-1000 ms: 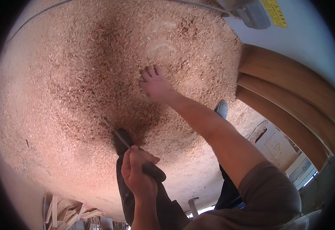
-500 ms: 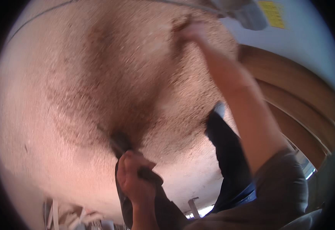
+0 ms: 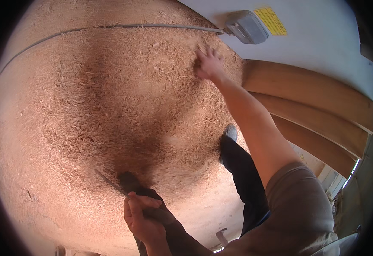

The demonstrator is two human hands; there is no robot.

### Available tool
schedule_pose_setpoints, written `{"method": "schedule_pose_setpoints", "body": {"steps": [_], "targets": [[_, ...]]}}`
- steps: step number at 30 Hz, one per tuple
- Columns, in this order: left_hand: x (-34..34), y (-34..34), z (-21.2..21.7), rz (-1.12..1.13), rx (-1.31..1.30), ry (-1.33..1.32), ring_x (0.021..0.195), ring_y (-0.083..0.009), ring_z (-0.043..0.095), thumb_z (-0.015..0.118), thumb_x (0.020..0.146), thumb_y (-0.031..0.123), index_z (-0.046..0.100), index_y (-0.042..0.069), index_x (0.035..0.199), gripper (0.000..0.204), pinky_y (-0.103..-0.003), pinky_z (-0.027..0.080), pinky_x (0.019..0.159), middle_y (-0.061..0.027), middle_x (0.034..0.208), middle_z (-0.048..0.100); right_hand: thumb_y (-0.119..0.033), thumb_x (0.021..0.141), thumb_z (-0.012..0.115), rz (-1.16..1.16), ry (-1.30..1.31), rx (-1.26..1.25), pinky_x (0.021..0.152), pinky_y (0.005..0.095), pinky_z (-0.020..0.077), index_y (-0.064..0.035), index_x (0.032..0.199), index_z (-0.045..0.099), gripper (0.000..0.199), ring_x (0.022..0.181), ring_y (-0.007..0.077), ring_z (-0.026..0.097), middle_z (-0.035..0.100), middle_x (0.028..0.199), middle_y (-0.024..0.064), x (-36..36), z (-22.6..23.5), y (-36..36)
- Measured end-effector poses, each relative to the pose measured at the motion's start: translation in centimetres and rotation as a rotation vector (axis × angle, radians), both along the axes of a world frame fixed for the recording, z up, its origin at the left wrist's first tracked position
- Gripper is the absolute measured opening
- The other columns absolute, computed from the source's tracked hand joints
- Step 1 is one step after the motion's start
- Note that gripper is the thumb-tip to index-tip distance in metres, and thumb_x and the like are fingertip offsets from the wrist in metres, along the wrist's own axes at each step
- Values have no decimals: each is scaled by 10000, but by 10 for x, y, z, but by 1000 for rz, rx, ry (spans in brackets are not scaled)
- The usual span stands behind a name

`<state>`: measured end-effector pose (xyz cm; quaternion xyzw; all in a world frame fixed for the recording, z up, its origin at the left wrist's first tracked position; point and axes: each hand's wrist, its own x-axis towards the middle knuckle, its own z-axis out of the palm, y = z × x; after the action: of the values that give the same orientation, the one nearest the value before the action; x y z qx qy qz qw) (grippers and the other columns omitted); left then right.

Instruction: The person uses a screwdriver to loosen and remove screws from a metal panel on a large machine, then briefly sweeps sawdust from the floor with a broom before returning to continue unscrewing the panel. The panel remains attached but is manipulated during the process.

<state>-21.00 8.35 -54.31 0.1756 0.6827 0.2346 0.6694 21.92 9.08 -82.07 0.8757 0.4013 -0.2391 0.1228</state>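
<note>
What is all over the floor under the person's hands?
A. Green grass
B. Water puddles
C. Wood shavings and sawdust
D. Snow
C. The floor is covered in pale tan wood shavings and sawdust; the right hand reaches out over them, while the left hand grips a dark handle low down near the person's body.

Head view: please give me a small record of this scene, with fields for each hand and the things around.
left hand: closed around a dark tool handle, low in the picture
right hand: stretched out, fingers spread over the wood shavings
ground: covered with wood shavings
cable: runs across the top to a grey box
wooden boards: stacked at the right
</note>
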Motion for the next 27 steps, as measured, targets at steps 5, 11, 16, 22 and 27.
{"method": "schedule_pose_setpoints", "body": {"steps": [5,11,16,22,27], "targets": [[5,1,-2,66,-53,-33,645,-191,595,468,1111,238,590,7,1010,281,-382,549,698,-91,720,618,-306,895,689,-286,46,81,959,520,526,-272,1449,524,580,1248,409,584,561,1382,198,14,-34,-159],[-2,-7,-7,64,-61,-45,653,-189,588,477,1107,230,585,-10,1090,264,-392,568,674,-74,752,598,-207,902,673,-202,-108,127,1090,534,455,-228,1452,511,573,1318,409,540,550,1392,205,8,4,-48],[5,-3,-3,73,-74,-75,652,-195,586,474,1107,223,577,-13,1125,258,-396,567,678,-75,756,596,-78,819,756,63,156,170,1230,524,361,-217,1587,350,880,1412,394,449,370,1568,222,-57,9,107],[8,0,8,119,-34,-32,622,-201,584,472,1108,222,582,13,1037,247,-377,542,663,-85,704,613,-59,876,691,641,316,97,1253,506,319,-163,1451,572,597,1412,346,471,575,1419,157,-105,10,178],[-4,-3,11,167,-47,-79,650,-201,585,478,1104,229,573,12,1044,245,-377,534,669,-94,735,620,-407,885,715,-82,4,46,1232,704,121,-254,1659,185,950,1586,410,109,86,1730,184,10,-7,104]]}}
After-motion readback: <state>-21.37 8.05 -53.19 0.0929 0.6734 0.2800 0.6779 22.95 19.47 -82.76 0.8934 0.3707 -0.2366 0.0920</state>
